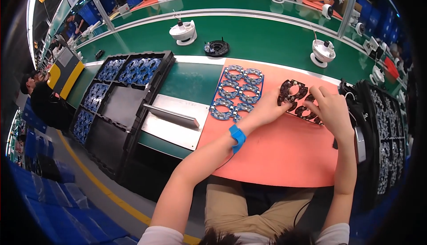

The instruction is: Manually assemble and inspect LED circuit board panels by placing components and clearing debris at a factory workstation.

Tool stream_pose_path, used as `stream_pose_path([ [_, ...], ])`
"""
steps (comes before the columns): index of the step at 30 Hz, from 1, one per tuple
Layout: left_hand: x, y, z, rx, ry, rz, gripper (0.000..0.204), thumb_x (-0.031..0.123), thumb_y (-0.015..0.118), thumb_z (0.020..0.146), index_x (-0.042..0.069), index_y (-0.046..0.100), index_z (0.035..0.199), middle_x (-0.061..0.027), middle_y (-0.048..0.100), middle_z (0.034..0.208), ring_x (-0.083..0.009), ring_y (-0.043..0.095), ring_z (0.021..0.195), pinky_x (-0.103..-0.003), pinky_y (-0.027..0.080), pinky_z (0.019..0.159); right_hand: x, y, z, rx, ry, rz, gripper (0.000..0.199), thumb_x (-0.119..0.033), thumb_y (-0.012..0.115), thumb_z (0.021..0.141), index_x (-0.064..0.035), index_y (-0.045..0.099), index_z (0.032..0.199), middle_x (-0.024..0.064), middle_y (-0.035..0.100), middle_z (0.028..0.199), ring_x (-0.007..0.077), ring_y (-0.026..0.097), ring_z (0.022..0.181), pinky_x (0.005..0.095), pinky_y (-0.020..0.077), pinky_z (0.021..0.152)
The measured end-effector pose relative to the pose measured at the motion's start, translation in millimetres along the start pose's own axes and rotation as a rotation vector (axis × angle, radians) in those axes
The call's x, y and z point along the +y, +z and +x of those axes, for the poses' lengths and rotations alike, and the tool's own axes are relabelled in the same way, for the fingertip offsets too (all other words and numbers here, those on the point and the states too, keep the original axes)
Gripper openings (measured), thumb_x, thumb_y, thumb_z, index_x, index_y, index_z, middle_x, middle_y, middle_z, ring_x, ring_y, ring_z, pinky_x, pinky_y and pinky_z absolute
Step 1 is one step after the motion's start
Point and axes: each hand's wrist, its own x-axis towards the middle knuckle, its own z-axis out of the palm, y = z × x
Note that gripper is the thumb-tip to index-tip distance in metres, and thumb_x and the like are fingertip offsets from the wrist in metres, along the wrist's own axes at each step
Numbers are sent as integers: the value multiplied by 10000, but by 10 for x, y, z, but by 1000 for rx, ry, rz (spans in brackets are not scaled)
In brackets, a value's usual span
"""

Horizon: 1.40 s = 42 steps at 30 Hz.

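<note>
A panel of dark ring-shaped circuit boards [294, 92] lies on the salmon-pink mat [275, 151]. My left hand [270, 106], with a blue wrist strap, grips the panel's left side. My right hand [329, 107] holds the right side of the same panel, covering part of it. To the left of my hands, flat on the mat, lies a panel of several blue ring-shaped circuit boards [236, 93].
A black tray [116, 96] with blue boards in some compartments stands at the left. A metal plate with a bar [173, 117] lies beside it. Black trays [386, 129] stand at the right. White dome housings [183, 32] [322, 52] and a black ring [217, 47] sit on the green conveyor. Other people work farther off.
</note>
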Motion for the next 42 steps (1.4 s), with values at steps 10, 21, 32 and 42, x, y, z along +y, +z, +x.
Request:
stream_pose_path([
  [10, -199, 148, -128, -91, -18, 810, 314, 248, 631, 783, -10, 577, 954, -178, 643, 894, -342, 639, 802, -443, 518, 664, 79, -396, 347, 226, 274, 467, 156, -119, 551, 910, 10, 479, 860, 125, 484, 615, 202, 418, 525, 306, 365, 513],
  [21, -60, 171, -174, -219, 110, 961, 151, 75, 528, 757, 9, 663, 754, -173, 658, 762, -294, 655, 764, -402, 514, 669, -1477, -111, 1635, 75, -490, 312, 221, -239, 509, 946, -40, 428, 895, 168, 451, 513, 383, 498, 531, 451, 360, 492],
  [32, -651, 446, 64, -40, 81, 572, 264, 124, 498, 890, 17, 576, 1118, -180, 582, 1154, -320, 537, 1085, -399, 416, 929, -2283, 152, 2138, 79, -653, 200, 337, -353, 424, 970, -38, 448, 853, 142, 491, 513, 357, 541, 529, 457, 413, 508],
  [42, -318, 286, -111, -2, 176, 371, 363, 149, 458, 957, 36, 455, 1302, -145, 463, 1350, -281, 420, 1250, -371, 337, 1034, -2403, 306, 2238, 148, -651, 243, 367, -377, 422, 966, -27, 457, 861, 143, 501, 526, 350, 555, 540, 462, 425, 504],
])
